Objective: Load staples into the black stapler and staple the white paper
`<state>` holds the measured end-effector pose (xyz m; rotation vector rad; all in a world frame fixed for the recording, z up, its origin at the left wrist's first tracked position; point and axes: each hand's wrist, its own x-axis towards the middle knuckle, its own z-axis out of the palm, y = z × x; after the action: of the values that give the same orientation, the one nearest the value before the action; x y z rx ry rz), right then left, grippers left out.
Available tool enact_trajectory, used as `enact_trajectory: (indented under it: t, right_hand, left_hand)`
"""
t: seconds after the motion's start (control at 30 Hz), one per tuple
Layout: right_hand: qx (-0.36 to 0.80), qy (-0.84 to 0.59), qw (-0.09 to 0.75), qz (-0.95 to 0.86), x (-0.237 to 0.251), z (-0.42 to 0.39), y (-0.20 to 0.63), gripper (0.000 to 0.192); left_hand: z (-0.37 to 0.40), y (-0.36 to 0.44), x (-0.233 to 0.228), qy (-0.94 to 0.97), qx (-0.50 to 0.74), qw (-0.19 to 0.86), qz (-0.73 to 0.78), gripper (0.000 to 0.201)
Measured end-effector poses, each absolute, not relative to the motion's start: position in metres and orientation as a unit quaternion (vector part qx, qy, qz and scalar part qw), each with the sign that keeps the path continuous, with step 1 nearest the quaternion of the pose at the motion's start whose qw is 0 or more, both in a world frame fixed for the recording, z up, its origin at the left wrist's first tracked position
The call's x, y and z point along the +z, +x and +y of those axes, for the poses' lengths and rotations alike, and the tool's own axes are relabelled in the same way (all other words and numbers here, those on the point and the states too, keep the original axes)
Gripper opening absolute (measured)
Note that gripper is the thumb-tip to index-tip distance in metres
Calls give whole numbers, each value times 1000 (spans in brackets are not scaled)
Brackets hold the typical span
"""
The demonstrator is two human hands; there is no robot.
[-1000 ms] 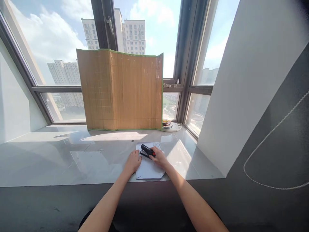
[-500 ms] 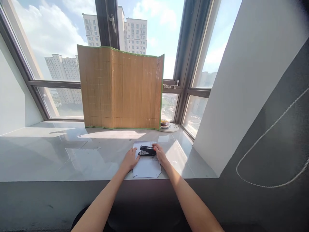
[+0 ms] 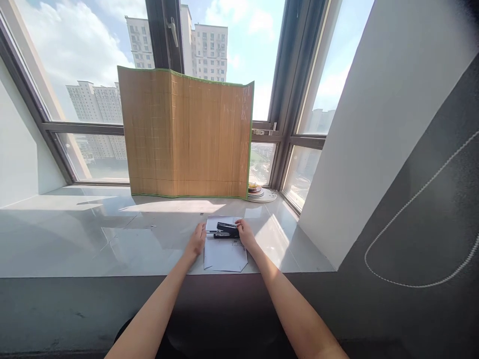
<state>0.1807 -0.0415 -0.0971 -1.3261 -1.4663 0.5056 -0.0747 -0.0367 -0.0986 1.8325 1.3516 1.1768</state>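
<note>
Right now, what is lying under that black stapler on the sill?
Under the black stapler lies a white sheet of paper on the glossy grey windowsill. The left hand presses its edge; the right hand grips the stapler. Whatever is inside its mouth is hidden.

A high-rise flat or office is showing here: tall windows (image 3: 86,75) are looking out on apartment towers (image 3: 204,50), a glossy stone window ledge is serving as a desk (image 3: 93,239), and a bamboo screen (image 3: 187,134) is standing at its far side.
</note>
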Motion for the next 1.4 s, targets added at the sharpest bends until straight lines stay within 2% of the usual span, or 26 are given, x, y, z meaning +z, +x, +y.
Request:
enact_trajectory:
  t: [0.13, 0.3, 0.43, 0.53, 0.67, 0.8, 0.9, 1.2, 1.4]
  right_hand:
    - [212, -530, 525, -632, -91, -50, 181, 34]
    - [179, -514, 441, -714, -88, -62, 177, 32]
    - [89, -505, 433, -741, -86, -73, 177, 19]
    - [14, -471, 450, -758, -84, -82, 177, 24]
    - [-43, -442, 418, -793, -84, -90, 175, 38]
    - [-34, -417, 356, -835, -85, -94, 174, 37]
    - [-30, -407, 343, -846, -84, -95, 174, 36]
    - [-63, -440, 402, -801, -85, -92, 175, 33]
    - [-46, -518, 460, -720, -82, -86, 174, 18]
  left_hand:
    - [-40, -83, -92, 613, 505, 379, 475, 42]
    - [-46, -93, -78, 458, 597, 537, 382, 39]
    - [-53, -97, -68, 363, 586, 659, 301, 48]
    - [-54, -98, -67, 327, 547, 717, 282, 58]
    - [-53, -97, -72, 293, 503, 760, 290, 60]
    - [-53, -96, -75, 286, 465, 796, 261, 59]
    - [-55, -95, -75, 292, 472, 791, 258, 57]
    - [-57, -92, -74, 297, 485, 767, 297, 49]
    - [-53, -95, -84, 336, 458, 772, 285, 40]
